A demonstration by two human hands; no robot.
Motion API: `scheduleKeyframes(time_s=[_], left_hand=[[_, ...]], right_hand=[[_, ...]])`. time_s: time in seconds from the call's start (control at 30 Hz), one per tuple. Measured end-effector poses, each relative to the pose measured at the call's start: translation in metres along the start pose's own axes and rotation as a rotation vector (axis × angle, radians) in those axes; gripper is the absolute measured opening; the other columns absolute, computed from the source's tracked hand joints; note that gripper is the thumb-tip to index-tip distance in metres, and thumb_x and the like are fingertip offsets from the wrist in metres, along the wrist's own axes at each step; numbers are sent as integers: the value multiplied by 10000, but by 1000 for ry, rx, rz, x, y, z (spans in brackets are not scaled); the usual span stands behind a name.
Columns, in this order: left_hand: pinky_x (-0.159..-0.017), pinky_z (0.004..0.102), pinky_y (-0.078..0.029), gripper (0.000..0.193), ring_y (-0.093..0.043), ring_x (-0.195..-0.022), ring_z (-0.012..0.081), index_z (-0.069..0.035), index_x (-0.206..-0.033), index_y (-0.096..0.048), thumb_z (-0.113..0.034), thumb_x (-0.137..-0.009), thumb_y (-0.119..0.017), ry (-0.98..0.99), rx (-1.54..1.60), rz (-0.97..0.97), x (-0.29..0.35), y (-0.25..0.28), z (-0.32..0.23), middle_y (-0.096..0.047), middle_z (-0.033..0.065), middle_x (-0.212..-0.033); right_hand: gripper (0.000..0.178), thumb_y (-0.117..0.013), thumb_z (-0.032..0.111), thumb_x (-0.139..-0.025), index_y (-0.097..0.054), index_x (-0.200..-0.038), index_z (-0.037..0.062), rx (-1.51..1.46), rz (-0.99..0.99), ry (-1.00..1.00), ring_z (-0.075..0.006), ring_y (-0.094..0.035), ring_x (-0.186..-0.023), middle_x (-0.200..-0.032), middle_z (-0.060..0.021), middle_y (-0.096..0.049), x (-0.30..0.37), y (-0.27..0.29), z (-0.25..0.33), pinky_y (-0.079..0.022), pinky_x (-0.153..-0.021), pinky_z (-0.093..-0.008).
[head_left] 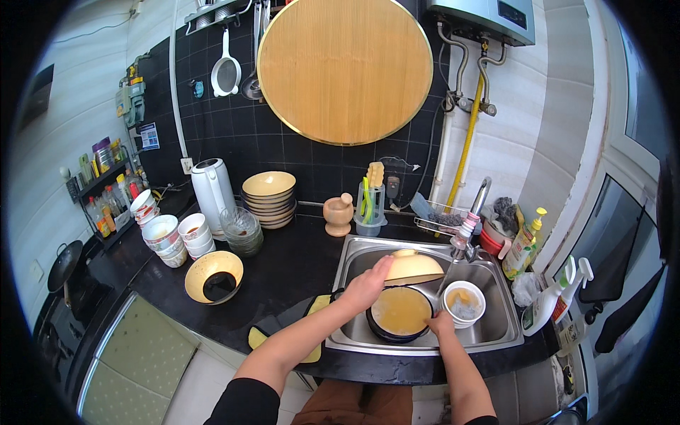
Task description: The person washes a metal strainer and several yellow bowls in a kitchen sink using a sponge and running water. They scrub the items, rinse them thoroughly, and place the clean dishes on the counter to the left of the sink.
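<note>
In the steel sink (pixel 347 273), a round dark-rimmed bowl (pixel 373 327) holds cloudy yellowish water. Above its far side a pale yellow bowl (pixel 418 267) is tipped on its side, its outside turned up. My left hand (pixel 368 283) is closed on the left edge of this tilted bowl. At the right rim of the water-filled bowl, the fingers of my right hand (pixel 440 324) are closed on the edge. Just right of that hand, a white bowl (pixel 479 306) holds something grey and yellow. Water runs from the faucet (pixel 464 241) between the two lower bowls.
A yellow bowl (pixel 195 273) with dark liquid, white bowls (pixel 161 230), glass bowls (pixel 244 241) and stacked yellow bowls (pixel 269 185) stand left. Yellow-and-black cloths (pixel 316 304) lie beside the sink. Behind are a mortar (pixel 338 216) and utensil holder (pixel 370 219); spray bottles (pixel 549 304) stand right.
</note>
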State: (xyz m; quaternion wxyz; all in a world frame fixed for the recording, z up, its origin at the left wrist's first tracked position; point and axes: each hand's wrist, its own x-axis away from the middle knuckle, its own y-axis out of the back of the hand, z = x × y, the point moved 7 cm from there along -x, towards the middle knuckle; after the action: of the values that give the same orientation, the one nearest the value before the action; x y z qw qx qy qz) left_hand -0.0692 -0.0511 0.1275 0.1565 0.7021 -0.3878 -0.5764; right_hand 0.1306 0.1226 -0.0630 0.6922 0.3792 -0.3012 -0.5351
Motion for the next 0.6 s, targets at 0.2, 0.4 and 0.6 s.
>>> scheduleKeyframes(time_s=[0.2,0.4,0.6], left_hand=[[-658,463,-464,391,-569,-771,408,-8,-1164,-363,-27,-774,-360,504,192,-272,28,36,75,-569,267,-850],[-415,392,-541,263,-615,-642,357,90,-1024,-368,-12,-781,-373,1099,683,-570,89,42,173,-541,259,-921],[-481,385,-555,286,-616,-630,374,158,-976,-369,-91,-841,-330,1277,982,-565,109,39,185,-563,277,-838]], right_hand=[[297,-707,242,-593,-569,-663,-11,-32,27,45,-219,-624,-621,-630,-146,-602,-19,-21,-18,-483,-569,-325],[182,-528,80,-720,-546,-645,-85,-388,226,-121,-225,-594,-430,-541,-175,-577,-6,-27,-4,-483,-392,-304],[244,-492,131,-725,-549,-674,-100,-396,190,-127,-290,-616,-512,-591,-215,-588,7,-4,11,-505,-459,-354]])
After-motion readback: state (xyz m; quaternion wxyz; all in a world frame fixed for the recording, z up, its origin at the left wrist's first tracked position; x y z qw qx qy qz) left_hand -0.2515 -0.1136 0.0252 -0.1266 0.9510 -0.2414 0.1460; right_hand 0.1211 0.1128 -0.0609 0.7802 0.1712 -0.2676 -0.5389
